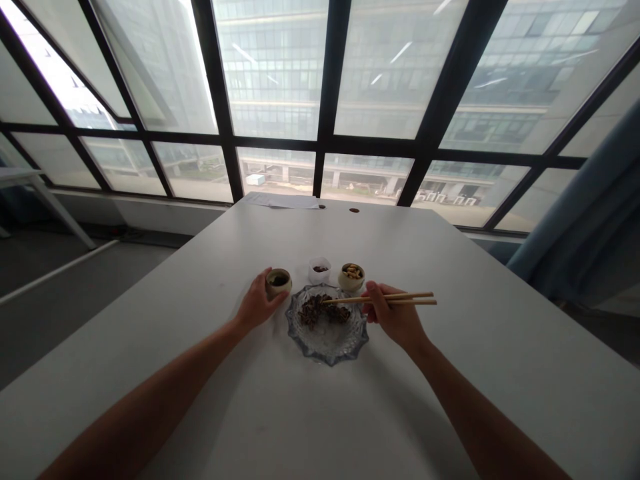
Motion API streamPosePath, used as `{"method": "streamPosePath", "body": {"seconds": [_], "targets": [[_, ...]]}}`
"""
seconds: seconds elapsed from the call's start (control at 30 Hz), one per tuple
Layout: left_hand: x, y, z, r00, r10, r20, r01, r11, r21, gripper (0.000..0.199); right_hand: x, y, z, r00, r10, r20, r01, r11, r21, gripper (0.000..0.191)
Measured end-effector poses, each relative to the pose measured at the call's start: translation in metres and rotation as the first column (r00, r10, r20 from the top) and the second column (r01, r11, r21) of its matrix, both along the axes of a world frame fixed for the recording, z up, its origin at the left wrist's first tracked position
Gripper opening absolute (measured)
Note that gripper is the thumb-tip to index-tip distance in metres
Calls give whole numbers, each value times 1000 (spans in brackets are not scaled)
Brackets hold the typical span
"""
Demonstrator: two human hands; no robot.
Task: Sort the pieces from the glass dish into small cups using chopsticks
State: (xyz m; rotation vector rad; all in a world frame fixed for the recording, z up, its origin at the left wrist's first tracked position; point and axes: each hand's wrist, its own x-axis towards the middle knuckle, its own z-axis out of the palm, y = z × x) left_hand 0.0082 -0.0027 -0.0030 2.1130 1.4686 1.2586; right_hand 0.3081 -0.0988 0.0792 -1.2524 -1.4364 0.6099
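Observation:
My left hand [257, 303] is wrapped round a small pale cup [279, 293] with something dark inside, at the left of the glass bowl. In my right hand [395, 317] is a pair of wooden chopsticks [410, 298], their tips reaching left into the bowl. The clear glass bowl [330, 350] has a scalloped rim and holds dark brown dried bits [313, 312], heaped toward its far side. Whether the tips pinch a piece is too small to tell.
Behind the bowl stand a small white container [319, 272] with dark bits and a pale cup [351, 283] with tan pieces. Papers [280, 201] lie at the far end of the white table [320, 413], near two round holes. Beyond are large windows; a blue curtain [590, 193] hangs right.

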Motion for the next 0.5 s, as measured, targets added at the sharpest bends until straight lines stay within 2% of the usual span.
{"method": "streamPosePath", "body": {"seconds": [0.13,0.3,0.5], "targets": [[0,1,0,1000,-9,-7,9,1000,-8,70,-4,1,-5,995,-52,-90,52,999,-5,65],[0,1,-1,1000,-13,-6,13,1000,3,69,-3,1,-9,999,-37,-34,37,999,-6,60],[0,1,-1,1000,-14,0,14,1000,-8,71,-3,0,0,992,-25,-120,22,999,-32,63]]}}
